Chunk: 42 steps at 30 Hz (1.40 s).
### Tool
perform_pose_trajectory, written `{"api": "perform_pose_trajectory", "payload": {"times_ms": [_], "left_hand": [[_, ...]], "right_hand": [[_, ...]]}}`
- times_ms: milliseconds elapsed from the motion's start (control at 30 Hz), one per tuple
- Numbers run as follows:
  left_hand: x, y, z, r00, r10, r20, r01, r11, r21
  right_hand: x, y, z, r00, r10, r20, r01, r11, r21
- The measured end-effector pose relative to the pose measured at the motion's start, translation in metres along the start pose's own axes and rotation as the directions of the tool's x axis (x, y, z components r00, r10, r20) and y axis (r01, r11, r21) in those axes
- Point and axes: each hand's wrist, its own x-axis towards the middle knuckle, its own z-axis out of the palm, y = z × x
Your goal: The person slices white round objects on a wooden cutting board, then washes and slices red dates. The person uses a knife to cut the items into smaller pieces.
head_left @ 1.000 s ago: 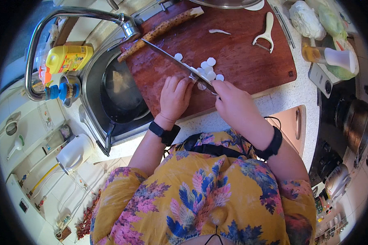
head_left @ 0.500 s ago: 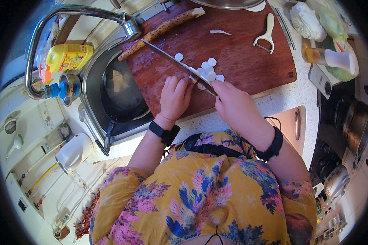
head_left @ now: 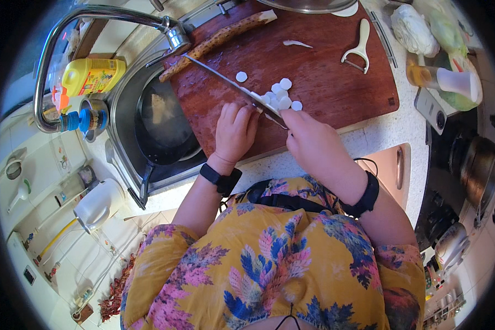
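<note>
White slices (head_left: 280,96) lie heaped on a wooden cutting board (head_left: 335,82); the right hand (head_left: 308,140) grips a long knife (head_left: 231,85) over them, while the left hand (head_left: 235,132) rests curled just beside the pile.

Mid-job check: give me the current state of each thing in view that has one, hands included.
Right hand: closed on the knife handle.
Knife: blade flat-long across the board, tip toward the sink.
Left hand: fingers curled at the blade; what they pin is hidden.
White slices: cut, piled beside the blade.
Long brown root: uncut, lying along the cutting board's far edge.
Peeler: lying unused.
Pan: sitting in the sink.
</note>
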Motion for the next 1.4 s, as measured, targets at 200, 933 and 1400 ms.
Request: {"api": "perform_pose_trajectory", "payload": {"times_ms": [200,933,1400], "left_hand": [[0.000,-0.002,0.001,1.000,0.027,0.002,-0.027,1.000,-0.013],[-0.003,-0.002,-0.001,1.000,-0.008,0.006,0.009,1.000,-0.024],[-0.004,-0.002,-0.002,1.000,-0.014,0.016,0.014,1.000,-0.015]], "right_hand": [[0.016,-0.001,0.010,1.000,-0.014,0.019,0.015,0.999,-0.041],[0.003,-0.008,-0.004,0.999,-0.032,0.022,0.033,0.999,-0.007],[0.014,-0.001,0.012,0.994,-0.093,-0.048,0.091,0.995,-0.043]]}}
